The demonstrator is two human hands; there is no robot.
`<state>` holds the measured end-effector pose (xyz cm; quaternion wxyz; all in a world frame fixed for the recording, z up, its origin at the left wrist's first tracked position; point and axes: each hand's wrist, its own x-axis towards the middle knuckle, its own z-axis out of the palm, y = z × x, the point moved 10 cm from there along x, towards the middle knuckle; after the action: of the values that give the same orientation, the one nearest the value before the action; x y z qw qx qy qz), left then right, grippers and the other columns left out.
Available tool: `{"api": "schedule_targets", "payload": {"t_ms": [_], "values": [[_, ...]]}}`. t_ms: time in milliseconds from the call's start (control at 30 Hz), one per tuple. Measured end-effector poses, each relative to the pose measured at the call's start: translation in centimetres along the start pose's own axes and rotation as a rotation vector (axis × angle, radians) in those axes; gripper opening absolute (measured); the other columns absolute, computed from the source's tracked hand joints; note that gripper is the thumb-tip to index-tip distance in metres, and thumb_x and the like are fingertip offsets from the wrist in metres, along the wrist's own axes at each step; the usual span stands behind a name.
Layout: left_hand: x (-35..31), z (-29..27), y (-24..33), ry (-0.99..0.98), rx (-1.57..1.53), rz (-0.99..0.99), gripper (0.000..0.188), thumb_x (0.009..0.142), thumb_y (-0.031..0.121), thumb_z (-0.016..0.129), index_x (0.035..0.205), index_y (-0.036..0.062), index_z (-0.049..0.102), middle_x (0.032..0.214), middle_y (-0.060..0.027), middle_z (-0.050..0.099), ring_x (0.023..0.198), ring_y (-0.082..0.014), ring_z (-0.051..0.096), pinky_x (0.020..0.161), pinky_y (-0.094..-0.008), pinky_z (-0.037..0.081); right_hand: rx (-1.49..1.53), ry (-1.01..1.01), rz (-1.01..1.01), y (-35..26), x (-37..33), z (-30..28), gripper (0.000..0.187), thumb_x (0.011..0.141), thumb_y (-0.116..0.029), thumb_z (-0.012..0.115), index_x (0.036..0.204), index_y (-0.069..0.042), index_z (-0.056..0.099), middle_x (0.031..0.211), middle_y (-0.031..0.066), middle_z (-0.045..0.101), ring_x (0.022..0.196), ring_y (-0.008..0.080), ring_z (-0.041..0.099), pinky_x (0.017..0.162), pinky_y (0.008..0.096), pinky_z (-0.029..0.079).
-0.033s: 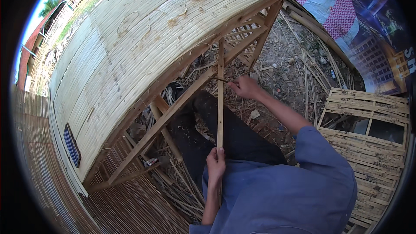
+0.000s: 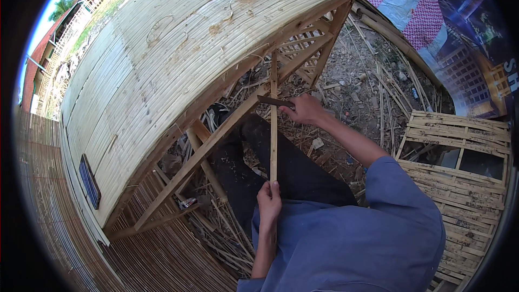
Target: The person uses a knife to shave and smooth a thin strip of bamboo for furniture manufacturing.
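Observation:
In my closed right hand [image 2: 306,109] is a knife with a broad dark blade [image 2: 275,101]. The blade lies across a long, narrow bamboo strip [image 2: 273,146], its tip pointing left toward a wooden brace. Lower down, my left hand [image 2: 268,201] is closed round the same strip, thumb on top. From there the strip runs up, nearly upright in view, to the brace [image 2: 203,151] under a bamboo-slatted top. Its lower end passes along my shirt front, partly hidden by my left hand and wrist.
A large bamboo-slatted top [image 2: 178,48] on a wooden frame fills the left, with curled shavings on it. A dark rectangular thing [image 2: 90,181] rests near its edge. Scraps and strips litter the ground [image 2: 357,92]. A woven bamboo panel [image 2: 454,200] stands at right, a printed sheet [image 2: 476,70] behind.
The knife has turned from nearly edge-on to showing its broad side, and my right hand has shifted slightly. My left hand stays on the bamboo strip.

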<state>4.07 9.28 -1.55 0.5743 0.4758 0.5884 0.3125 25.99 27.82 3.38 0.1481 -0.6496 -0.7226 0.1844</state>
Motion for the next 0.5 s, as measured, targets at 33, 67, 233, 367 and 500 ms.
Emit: {"api": "schedule_targets", "payload": {"t_ms": [33, 67, 233, 367, 500], "values": [[0.4, -0.1, 0.2, 0.004, -0.005, 0.004, 0.027, 0.097, 0.027, 0.046, 0.078, 0.0081, 0.050, 0.060, 0.0086, 0.039, 0.050, -0.0006, 0.032, 0.044, -0.0196, 0.024, -0.004, 0.001, -0.006, -0.6, 0.1, 0.0, 0.073, 0.078, -0.072, 0.044, 0.073, -0.001, 0.063, 0.052, 0.0172, 0.057, 0.053, 0.0375, 0.060, 0.053, 0.0438, 0.051], [0.4, 0.4, -0.6, -0.050, -0.164, -0.094, 0.027, 0.097, 0.027, 0.047, 0.078, 0.0083, 0.049, 0.060, 0.0086, 0.038, 0.049, -0.0008, 0.032, 0.043, -0.0198, 0.024, 0.090, -0.073, 0.010, -1.8, -0.7, 0.8, 0.074, 0.079, -0.072, 0.044, 0.072, 0.000, 0.062, 0.053, 0.0177, 0.057, 0.054, 0.0373, 0.061, 0.054, 0.0441, 0.051], [-0.5, 0.4, -2.0, -0.050, -0.266, -0.242, 0.026, 0.097, 0.024, 0.047, 0.078, 0.0067, 0.052, 0.060, 0.0068, 0.042, 0.051, -0.0023, 0.034, 0.045, -0.0216, 0.025, -0.234, -0.399, -0.751, -10.8, -9.1, 4.5, 0.064, 0.083, -0.061, 0.048, 0.071, -0.001, 0.063, 0.055, 0.0184, 0.058, 0.053, 0.0381, 0.059, 0.055, 0.0465, 0.049], [0.0, -0.5, -1.8, -0.014, -0.155, -0.053, 0.033, 0.098, 0.028, 0.044, 0.076, 0.0042, 0.052, 0.060, 0.0052, 0.042, 0.052, -0.0038, 0.035, 0.046, -0.0239, 0.027, -0.173, -0.135, -0.431, -4.9, -3.4, 1.7, 0.071, 0.082, -0.067, 0.043, 0.073, 0.001, 0.064, 0.055, 0.0185, 0.058, 0.058, 0.0369, 0.062, 0.058, 0.0469, 0.051], [1.3, -0.5, 0.0, 0.014, -0.037, -0.073, 0.039, 0.098, 0.030, 0.042, 0.073, 0.0014, 0.051, 0.057, 0.0020, 0.042, 0.054, -0.0055, 0.036, 0.049, -0.0258, 0.030, 0.183, -0.297, 0.162, -2.8, -2.6, 2.2, 0.074, 0.079, -0.071, 0.044, 0.071, 0.000, 0.064, 0.054, 0.0193, 0.057, 0.057, 0.0358, 0.063, 0.054, 0.0443, 0.050]]}}
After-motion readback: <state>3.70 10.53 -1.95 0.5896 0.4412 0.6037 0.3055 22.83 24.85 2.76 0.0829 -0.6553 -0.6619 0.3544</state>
